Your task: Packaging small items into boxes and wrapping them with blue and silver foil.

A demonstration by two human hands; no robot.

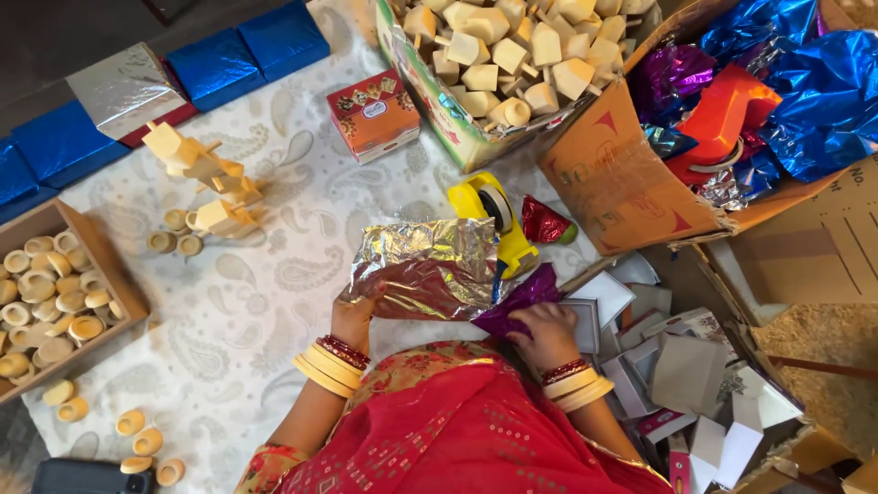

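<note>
My left hand (355,314) pinches the lower left corner of a crinkled silver and maroon foil sheet (425,267) held over my lap. My right hand (547,334) grips a crumpled purple foil sheet (523,296) beside it, next to a small white box (585,311). A yellow tape dispenser (494,215) lies just beyond the foil, with a red foil scrap (543,222) to its right. Both wrists carry yellow and red bangles.
A carton of pale wooden blocks (498,50) stands at the top. Right of it, an orange carton (608,178) holds coloured foil. Folded white boxes (681,375) pile at the right. A tray of small clay cups (46,293) sits left; an orange box (373,112) and wooden pieces (206,178) lie between.
</note>
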